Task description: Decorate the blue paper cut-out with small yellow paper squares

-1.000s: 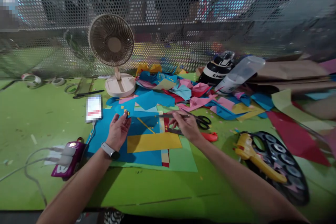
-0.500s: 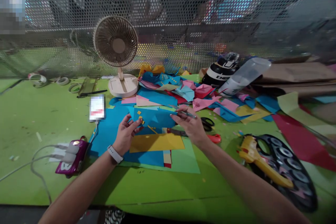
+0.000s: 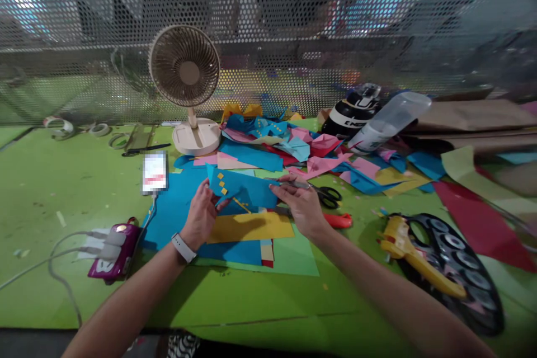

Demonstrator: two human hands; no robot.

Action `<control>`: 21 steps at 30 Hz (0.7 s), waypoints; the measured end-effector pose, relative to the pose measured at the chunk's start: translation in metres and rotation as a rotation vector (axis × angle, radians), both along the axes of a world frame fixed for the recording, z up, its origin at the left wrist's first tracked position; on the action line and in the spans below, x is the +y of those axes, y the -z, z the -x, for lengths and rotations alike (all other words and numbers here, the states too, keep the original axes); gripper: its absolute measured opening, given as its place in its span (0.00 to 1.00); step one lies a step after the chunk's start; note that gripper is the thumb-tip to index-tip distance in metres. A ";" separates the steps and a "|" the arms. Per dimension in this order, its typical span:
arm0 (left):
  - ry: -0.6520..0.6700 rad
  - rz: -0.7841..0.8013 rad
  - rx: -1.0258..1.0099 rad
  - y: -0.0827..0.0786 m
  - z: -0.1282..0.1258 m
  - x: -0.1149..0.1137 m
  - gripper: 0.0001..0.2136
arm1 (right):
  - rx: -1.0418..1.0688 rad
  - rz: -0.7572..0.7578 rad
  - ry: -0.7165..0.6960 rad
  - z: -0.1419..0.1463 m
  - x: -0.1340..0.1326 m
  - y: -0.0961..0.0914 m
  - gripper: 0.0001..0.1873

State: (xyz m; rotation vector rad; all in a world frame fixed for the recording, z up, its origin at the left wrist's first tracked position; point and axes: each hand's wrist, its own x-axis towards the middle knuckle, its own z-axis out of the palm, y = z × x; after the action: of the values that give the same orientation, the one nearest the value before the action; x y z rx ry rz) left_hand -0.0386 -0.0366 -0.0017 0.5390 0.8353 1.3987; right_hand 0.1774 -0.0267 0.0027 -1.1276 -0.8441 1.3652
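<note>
My left hand, with a white watch on its wrist, pinches the left end of a blue paper piece dotted with small yellow squares. The paper is lifted a little above the sheets on the table. My right hand grips the paper's right end together with a thin metal tool that looks like tweezers. Under both hands lie a yellow sheet, a large blue sheet and a green sheet. Black-handled scissors lie just right of my right hand.
A small fan stands behind a heap of coloured paper scraps. A phone and a purple power bank with cables lie left. A yellow glue gun rests on a dark palette right. A perforated metal screen closes off the back.
Both hands have lifted the blue paper piece off the sheets and drawn it nearer. The right hand moved from the table onto the paper's right end.
</note>
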 end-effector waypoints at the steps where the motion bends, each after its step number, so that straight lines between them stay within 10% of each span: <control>1: 0.046 -0.010 -0.043 -0.001 -0.002 -0.002 0.25 | 0.018 0.016 0.005 0.001 0.000 0.000 0.29; 7: 0.191 0.095 0.085 0.002 -0.017 -0.019 0.17 | -0.005 -0.058 -0.059 0.015 -0.009 0.014 0.25; 14: -0.053 0.098 0.160 0.008 -0.016 -0.014 0.16 | -0.175 -0.258 -0.162 0.002 -0.004 0.008 0.21; 21: -0.084 0.104 0.134 0.005 -0.012 -0.007 0.17 | -0.895 -0.728 -0.292 -0.042 -0.011 0.015 0.19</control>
State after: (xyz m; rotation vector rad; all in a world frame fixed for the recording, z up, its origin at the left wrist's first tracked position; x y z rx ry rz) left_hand -0.0264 -0.0435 -0.0071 0.5269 1.0423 1.3982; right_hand 0.2191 -0.0375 -0.0123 -1.0131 -2.0162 0.5870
